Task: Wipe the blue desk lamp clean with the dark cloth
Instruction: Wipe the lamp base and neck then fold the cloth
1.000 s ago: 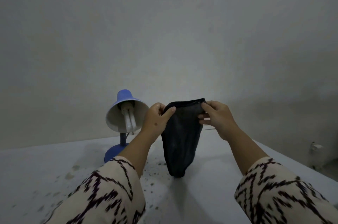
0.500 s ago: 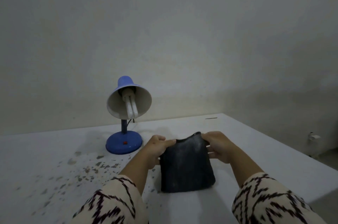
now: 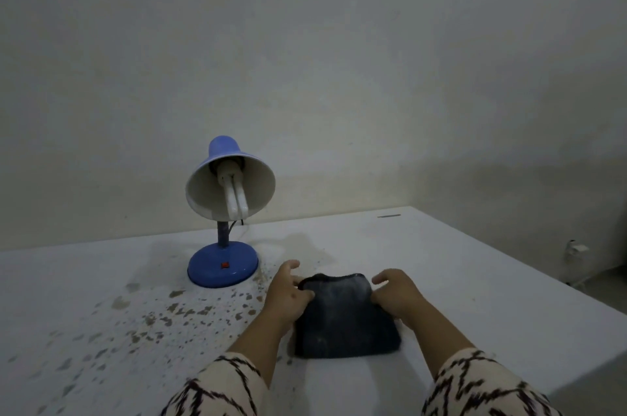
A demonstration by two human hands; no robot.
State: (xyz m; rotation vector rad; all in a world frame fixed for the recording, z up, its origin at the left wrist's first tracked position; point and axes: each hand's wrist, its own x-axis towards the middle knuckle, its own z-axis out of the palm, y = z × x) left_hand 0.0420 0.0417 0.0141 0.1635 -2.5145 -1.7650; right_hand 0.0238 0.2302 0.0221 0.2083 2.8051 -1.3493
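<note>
Our left hand point(image 3: 288, 297) and right hand point(image 3: 395, 293) pinch the far corners of the folded dark cloth point(image 3: 342, 320), which lies flat on the white table point(image 3: 458, 280). Farther left, apart from the cloth, the blue desk lamp point(image 3: 225, 212) stands upright near speckled stains point(image 3: 163, 310).

White table point(image 3: 441, 266) with brown speckled stains point(image 3: 163, 310); plain wall point(image 3: 339, 59) behind

A white table point(image 3: 441, 266) is set against the wall. A blue lamp point(image 3: 222, 271) is stood on it at back left, a folded dark cloth point(image 3: 342, 324) laid flat nearer front, brown specks point(image 3: 163, 314) scattered between.
</note>
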